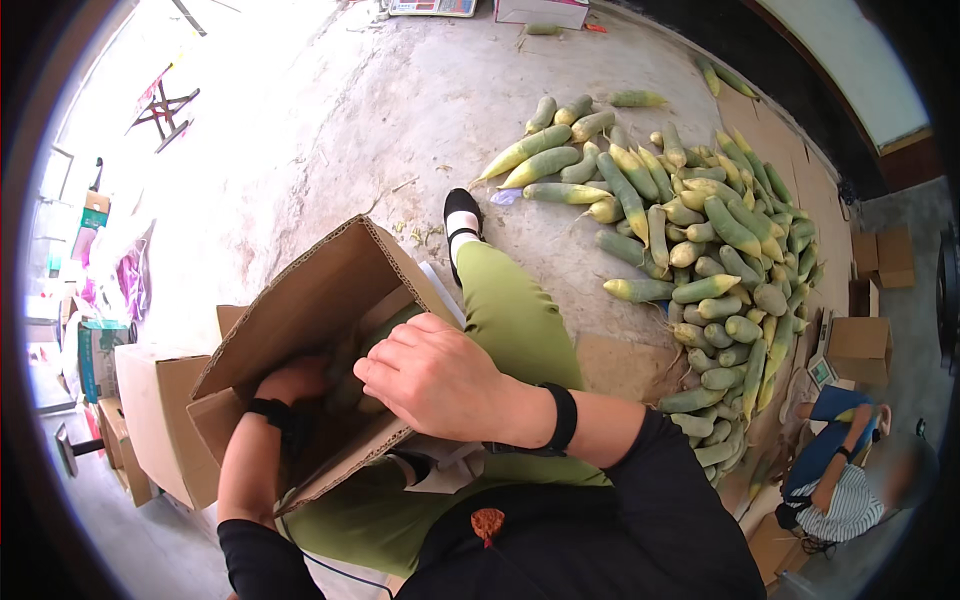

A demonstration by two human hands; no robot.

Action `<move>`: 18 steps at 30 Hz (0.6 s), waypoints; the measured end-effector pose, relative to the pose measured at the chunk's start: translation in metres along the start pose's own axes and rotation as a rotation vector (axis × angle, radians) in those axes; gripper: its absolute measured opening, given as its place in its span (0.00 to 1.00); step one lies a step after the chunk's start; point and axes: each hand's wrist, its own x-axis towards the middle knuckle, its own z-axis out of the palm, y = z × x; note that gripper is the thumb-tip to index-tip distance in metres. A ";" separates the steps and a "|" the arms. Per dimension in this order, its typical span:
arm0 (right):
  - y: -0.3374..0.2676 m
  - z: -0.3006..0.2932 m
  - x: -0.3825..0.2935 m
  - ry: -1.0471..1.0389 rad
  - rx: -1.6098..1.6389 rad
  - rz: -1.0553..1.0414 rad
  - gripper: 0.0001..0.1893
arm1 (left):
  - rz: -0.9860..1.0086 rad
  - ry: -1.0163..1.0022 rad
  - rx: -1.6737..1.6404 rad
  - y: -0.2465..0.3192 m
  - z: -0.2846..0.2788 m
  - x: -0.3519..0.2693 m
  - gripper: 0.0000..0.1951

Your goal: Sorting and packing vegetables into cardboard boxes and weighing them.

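An open corrugated cardboard box (315, 300) stands tilted between my legs, its flaps spread. My left hand (304, 377) reaches down into it, and the shadow there hides the fingers. Over the opening is my right hand (427, 375), its fingers curled inward; whether they hold anything is hidden. Greenish radishes (386, 328) show dimly inside the box, close to both hands. Ahead and to the right, a large pile of green radishes (705, 289) with pale yellowish tips lies on the floor.
Closed cardboard carton (169, 420) sits left of the box. A scale (433, 6) and a white-and-pink box (541, 13) stand at the far edge. A folding stool (163, 112) is at far left. Another person (840, 480) sits beyond the pile at right, near cardboard boxes (860, 349).
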 end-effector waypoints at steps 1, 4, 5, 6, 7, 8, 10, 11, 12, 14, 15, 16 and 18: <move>-0.001 0.000 0.000 0.007 0.001 -0.005 0.10 | 0.069 0.017 -0.046 0.011 -0.019 -0.019 0.26; -0.002 0.001 0.001 0.033 0.040 -0.008 0.10 | 0.086 0.023 -0.249 0.068 -0.088 -0.089 0.27; -0.003 0.000 0.000 0.038 0.056 -0.004 0.10 | 0.043 0.002 -0.408 0.091 -0.108 -0.113 0.27; -0.003 0.000 -0.001 0.042 0.072 0.004 0.10 | 0.048 0.003 -0.400 0.109 -0.121 -0.135 0.27; -0.003 0.000 -0.001 0.049 0.067 0.006 0.10 | 0.112 0.115 -0.398 0.124 -0.131 -0.156 0.26; -0.004 -0.001 -0.001 0.071 0.102 -0.007 0.09 | 0.173 0.228 -0.395 0.140 -0.139 -0.176 0.25; 0.001 -0.003 -0.003 0.099 0.123 -0.005 0.09 | 0.196 0.377 -0.348 0.175 -0.140 -0.206 0.25; 0.004 -0.004 -0.004 0.143 0.218 -0.020 0.08 | 0.212 0.528 -0.309 0.189 -0.135 -0.215 0.24; 0.008 -0.007 -0.004 0.189 0.314 -0.037 0.06 | 0.233 0.615 -0.305 0.198 -0.125 -0.220 0.23; 0.013 -0.021 -0.003 0.267 0.473 0.015 0.05 | 0.212 0.769 -0.275 0.207 -0.101 -0.235 0.22; 0.018 -0.030 -0.004 0.334 0.628 0.070 0.04 | 0.196 0.842 -0.283 0.208 -0.085 -0.239 0.22; 0.028 -0.037 -0.008 0.378 0.569 0.091 0.04 | 0.169 0.912 -0.293 0.209 -0.068 -0.239 0.21; 0.053 -0.054 -0.022 0.415 0.626 0.358 0.05 | 0.109 1.031 -0.319 0.209 -0.037 -0.239 0.20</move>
